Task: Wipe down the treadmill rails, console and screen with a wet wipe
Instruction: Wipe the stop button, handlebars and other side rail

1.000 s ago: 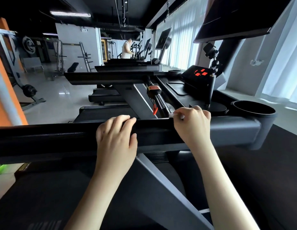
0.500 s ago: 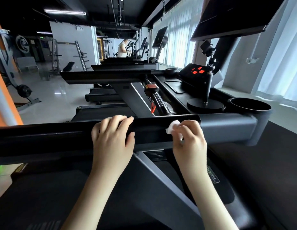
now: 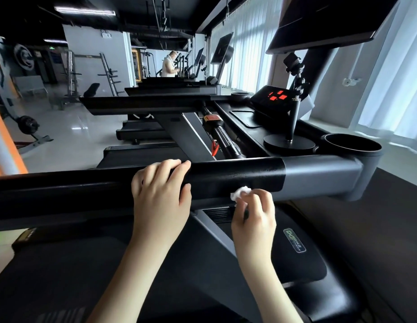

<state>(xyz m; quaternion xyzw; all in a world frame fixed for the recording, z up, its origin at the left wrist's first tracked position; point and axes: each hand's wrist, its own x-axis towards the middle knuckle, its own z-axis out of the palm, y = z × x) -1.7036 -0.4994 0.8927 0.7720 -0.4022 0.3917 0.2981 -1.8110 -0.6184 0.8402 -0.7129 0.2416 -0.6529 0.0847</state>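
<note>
A thick black treadmill rail (image 3: 235,176) runs across the view, ending in a grey section at the right. My left hand (image 3: 160,194) grips the rail from above, fingers curled over its top. My right hand (image 3: 254,213) pinches a small crumpled white wet wipe (image 3: 240,193) and presses it against the rail's lower front face. Beyond the rail lies the console (image 3: 270,101) with red lit digits. The big dark screen (image 3: 331,22) hangs tilted at the top right.
A round-based phone stand (image 3: 289,142) rises from the console deck beside a cup holder (image 3: 352,145). A red safety clip (image 3: 215,145) hangs by the centre bar. More treadmills line up behind, with a person (image 3: 169,66) far back. Curtained windows fill the right side.
My right hand has slid the wipe from the rail's top edge down its front face to the lower edge. The left hand has kept its grip on the rail.
</note>
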